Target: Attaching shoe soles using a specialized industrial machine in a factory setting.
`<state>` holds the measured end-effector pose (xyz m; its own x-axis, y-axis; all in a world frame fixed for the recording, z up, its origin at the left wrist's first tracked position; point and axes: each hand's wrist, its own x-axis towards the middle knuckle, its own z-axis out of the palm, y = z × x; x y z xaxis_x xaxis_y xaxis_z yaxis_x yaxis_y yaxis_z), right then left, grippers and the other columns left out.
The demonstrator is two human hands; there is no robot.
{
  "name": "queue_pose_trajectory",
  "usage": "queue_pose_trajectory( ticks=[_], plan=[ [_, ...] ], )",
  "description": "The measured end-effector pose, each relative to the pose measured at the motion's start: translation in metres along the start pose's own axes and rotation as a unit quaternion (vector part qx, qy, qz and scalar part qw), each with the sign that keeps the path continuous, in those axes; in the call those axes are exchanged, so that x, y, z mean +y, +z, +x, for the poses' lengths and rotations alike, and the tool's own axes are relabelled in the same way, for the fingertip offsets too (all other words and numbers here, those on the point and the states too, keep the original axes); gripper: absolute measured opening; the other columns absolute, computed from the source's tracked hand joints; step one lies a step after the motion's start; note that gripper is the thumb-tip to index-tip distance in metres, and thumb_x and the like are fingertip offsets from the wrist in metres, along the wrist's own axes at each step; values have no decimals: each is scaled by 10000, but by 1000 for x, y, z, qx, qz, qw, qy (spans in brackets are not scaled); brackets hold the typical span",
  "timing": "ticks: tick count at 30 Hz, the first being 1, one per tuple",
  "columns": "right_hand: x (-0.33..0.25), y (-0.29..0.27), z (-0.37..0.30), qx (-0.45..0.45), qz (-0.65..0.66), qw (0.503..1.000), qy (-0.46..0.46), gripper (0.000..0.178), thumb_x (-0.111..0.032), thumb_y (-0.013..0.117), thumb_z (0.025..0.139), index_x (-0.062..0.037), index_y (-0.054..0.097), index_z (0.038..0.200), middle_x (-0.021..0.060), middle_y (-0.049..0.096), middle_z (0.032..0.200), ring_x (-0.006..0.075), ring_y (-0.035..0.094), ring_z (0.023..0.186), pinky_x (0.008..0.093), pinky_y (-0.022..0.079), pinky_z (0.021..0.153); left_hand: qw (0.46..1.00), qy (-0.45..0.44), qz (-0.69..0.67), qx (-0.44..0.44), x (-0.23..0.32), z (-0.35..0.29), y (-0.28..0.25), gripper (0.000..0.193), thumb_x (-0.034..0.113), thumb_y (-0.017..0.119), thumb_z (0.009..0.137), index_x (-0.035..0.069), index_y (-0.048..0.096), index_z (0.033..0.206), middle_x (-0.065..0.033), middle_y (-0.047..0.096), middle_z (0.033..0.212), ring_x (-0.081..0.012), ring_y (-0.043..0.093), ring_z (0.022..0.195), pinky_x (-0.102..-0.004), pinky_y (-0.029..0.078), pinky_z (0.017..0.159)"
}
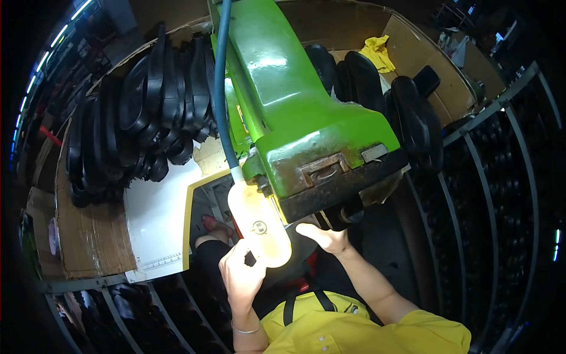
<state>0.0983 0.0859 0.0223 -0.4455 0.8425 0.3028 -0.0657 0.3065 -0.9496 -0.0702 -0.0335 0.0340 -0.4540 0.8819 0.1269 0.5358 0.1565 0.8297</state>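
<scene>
A green machine (306, 135) with a worn, dark lower edge reaches over the middle of the view. At its left side hangs a bright oval lamp (259, 224) on a blue hose (222, 88). My left hand (242, 274) is at the lamp's lower left edge, fingers curled into a pinch; the lamp hides what may lie behind them. Below the machine head is my right hand (330, 236), thumb stretched left and fingers partly hidden. Just above it is a dark, rounded part (342, 215), perhaps machine or workpiece; whether I grip it cannot be made out.
Black shoe soles (141, 112) are stacked in a cardboard box at left, and more soles (413, 118) lie right of the machine. A yellow cloth (378, 54) hangs at the back. A white board (156, 221) stands left; metal racks (483, 171) flank me.
</scene>
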Motion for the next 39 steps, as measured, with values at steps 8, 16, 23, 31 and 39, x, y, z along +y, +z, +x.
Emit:
queue_pose_trajectory(
  ticks=[8, 16, 23, 31, 39],
  plan=[
    [16, -30, -3, 101, 260, 952, 123, 171, 1, 663, 801, -31, 520, 891, 49, 607, 899, 86, 556, 811, 241, 442, 763, 922, 321, 180, 123, 39, 42, 21, 289, 276, 825, 707, 81, 618, 754, -25, 545, 602, -204, 515, 466, -323, 417, 468],
    [3, -5, -4, 66, 235, 962, 120, 202, -12, 686, 795, -1, 586, 970, -8, 578, 806, 32, 505, 717, 190, 402, 649, 975, 158, 155, -17, 22, 29, -10, 213, 200, 750, 683, 54, 621, 769, -82, 616, 688, -244, 574, 560, -326, 448, 558],
    [11, 7, -7, 40, 145, 985, 88, 243, 1, 737, 746, -17, 526, 864, -5, 555, 794, 27, 488, 687, 185, 391, 599, 995, 18, -93, -28, 20, 14, -1, 191, 65, 755, 681, 5, 654, 832, -129, 650, 704, -216, 668, 640, -291, 523, 625],
    [29, -12, -63, 15, 145, 982, 120, 651, -192, 806, 749, 12, 438, 1246, 104, 551, 1195, 162, 527, 1097, 309, 417, 953, 995, 98, -31, 0, 10, 25, 67, 164, 124, 738, 788, 5, 688, 889, -56, 654, 684, -98, 542, 559, -251, 434, 540],
    [34, -40, -178, -49, 192, 906, 375, 376, -42, 713, 799, 53, 583, 1140, 85, 648, 1047, 138, 613, 939, 279, 492, 844, 984, -9, -174, -48, 24, 12, 76, 124, 58, 656, 851, -9, 633, 750, 48, 494, 497, 7, 374, 448, -201, 295, 412]
  ],
)
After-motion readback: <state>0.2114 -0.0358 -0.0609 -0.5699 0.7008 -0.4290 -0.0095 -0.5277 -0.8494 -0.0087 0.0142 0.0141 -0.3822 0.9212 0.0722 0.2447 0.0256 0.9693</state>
